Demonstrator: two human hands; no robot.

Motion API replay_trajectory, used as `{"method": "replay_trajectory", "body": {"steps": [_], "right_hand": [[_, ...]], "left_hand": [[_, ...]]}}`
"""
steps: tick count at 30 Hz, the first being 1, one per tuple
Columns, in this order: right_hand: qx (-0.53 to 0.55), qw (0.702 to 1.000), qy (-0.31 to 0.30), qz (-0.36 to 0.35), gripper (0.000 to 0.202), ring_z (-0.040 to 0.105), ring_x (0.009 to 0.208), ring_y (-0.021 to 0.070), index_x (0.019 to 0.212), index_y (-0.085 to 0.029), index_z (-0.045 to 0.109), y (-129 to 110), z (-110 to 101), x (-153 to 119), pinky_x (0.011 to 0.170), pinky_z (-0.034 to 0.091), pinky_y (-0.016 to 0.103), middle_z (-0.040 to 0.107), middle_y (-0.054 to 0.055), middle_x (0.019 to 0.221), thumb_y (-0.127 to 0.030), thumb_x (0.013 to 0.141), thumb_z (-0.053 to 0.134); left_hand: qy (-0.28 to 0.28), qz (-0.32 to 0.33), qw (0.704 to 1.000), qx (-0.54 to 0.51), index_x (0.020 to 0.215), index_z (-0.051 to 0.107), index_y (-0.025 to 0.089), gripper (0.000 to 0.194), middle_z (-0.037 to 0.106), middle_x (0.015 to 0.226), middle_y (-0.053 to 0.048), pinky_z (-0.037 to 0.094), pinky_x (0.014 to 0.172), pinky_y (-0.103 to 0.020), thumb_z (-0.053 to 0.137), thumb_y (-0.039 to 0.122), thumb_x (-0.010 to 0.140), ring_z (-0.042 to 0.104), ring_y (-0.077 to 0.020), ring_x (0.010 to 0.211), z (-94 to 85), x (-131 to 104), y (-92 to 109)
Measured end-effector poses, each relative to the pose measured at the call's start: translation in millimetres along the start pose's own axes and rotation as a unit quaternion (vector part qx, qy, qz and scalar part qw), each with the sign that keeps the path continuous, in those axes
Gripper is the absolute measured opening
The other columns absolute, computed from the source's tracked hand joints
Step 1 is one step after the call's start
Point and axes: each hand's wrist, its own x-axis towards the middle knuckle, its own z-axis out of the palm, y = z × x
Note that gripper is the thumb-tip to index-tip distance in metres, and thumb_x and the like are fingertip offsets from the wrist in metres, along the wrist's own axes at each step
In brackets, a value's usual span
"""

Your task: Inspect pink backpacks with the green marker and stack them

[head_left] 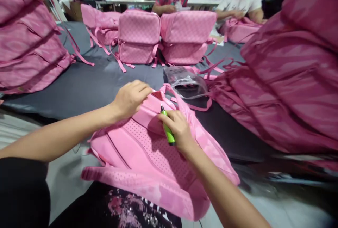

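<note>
Pink backpack at lower ctr of frame, perforated panel facing cam, under both hands. L hand pinches its far edge, nearer the red flap; R hand grips lime-green pen-style tool, axis upper-L to lower-R, tip twd flap; contact unclear.

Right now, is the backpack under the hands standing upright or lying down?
Lying down: its dotted back panel faces up near the right hand.

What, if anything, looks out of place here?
Nothing looks clearly damaged or spilled. Only the crumpled clear plastic bag seems untidy: it lies loose on the dark tabletop, just beyond the nearest pink backpack.
</note>
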Motion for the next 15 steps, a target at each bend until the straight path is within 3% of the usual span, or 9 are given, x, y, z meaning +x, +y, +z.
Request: {"method": "replay_trajectory", "body": {"steps": [1,2,5,6,9,11,15], "right_hand": [[-0.006,1.000,0.006,-0.005,0.026,0.056,0.086,0.0208,0.111,-0.021,0.067,1,6,-1,0.076,0.046,0.033,0.064,0.008,0.090,-0.017,0.098,0.045],[-0.011,1.000,0.014,-0.014,0.026,0.056,0.087,0.0212,0.112,-0.021,0.067,-1,9,-2,0.076,0.046,0.034,0.064,0.009,0.092,-0.016,0.098,0.046],[-0.021,0.998,0.044,-0.040,0.025,0.056,0.089,0.0228,0.110,-0.021,0.066,-13,8,-3,0.074,0.045,0.035,0.064,0.011,0.094,-0.013,0.096,0.048],[-0.017,0.998,0.050,-0.044,0.024,0.056,0.089,0.0231,0.108,-0.021,0.066,-18,6,-4,0.074,0.046,0.036,0.064,0.011,0.094,-0.012,0.096,0.048],[0.013,0.998,0.033,-0.057,0.026,0.058,0.093,0.0245,0.104,-0.021,0.066,-27,2,-12,0.079,0.048,0.039,0.065,0.012,0.098,-0.011,0.095,0.045],[0.024,0.998,0.014,-0.064,0.028,0.059,0.098,0.0257,0.105,-0.022,0.067,-27,2,-17,0.082,0.050,0.041,0.066,0.014,0.102,-0.011,0.095,0.043],[0.035,0.998,0.019,-0.046,0.028,0.062,0.101,0.0255,0.111,-0.024,0.066,-26,3,-26,0.086,0.052,0.042,0.069,0.013,0.105,-0.010,0.092,0.051]], "left_hand": [[0.007,0.011,1.000,0.020,0.124,0.060,0.019,0.037,0.059,0.134,-0.011,0.044,0.099,-0.042,0.063,0.021,0.087,0.051,-0.0259,0.125,3.6,8,-5],[-0.024,0.024,0.999,0.028,0.134,0.053,0.020,0.052,0.052,0.143,-0.013,0.040,0.103,-0.044,0.068,0.023,0.084,0.045,-0.0278,0.131,5.7,16,-8],[-0.192,0.030,0.980,0.045,0.152,0.028,0.020,0.093,0.040,0.152,-0.018,0.038,0.104,-0.047,0.078,0.036,0.075,0.041,-0.0325,0.134,10.7,40,-10],[-0.223,0.025,0.973,0.062,0.155,0.021,0.020,0.104,0.037,0.153,-0.020,0.039,0.103,-0.049,0.080,0.040,0.072,0.041,-0.0344,0.134,13.5,44,-10],[-0.209,0.032,0.972,0.105,0.157,0.008,0.019,0.122,0.030,0.156,-0.023,0.038,0.102,-0.050,0.083,0.047,0.065,0.036,-0.0372,0.137,24.2,45,-10],[-0.180,0.071,0.975,0.107,0.157,0.005,0.019,0.120,0.024,0.159,-0.023,0.036,0.104,-0.049,0.080,0.049,0.069,0.030,-0.0361,0.142,29.6,37,-8],[-0.134,0.125,0.976,0.116,0.157,-0.001,0.024,0.120,0.001,0.163,-0.024,0.025,0.108,-0.061,0.078,0.052,0.071,0.011,-0.0410,0.149,34.7,21,-1]]}}
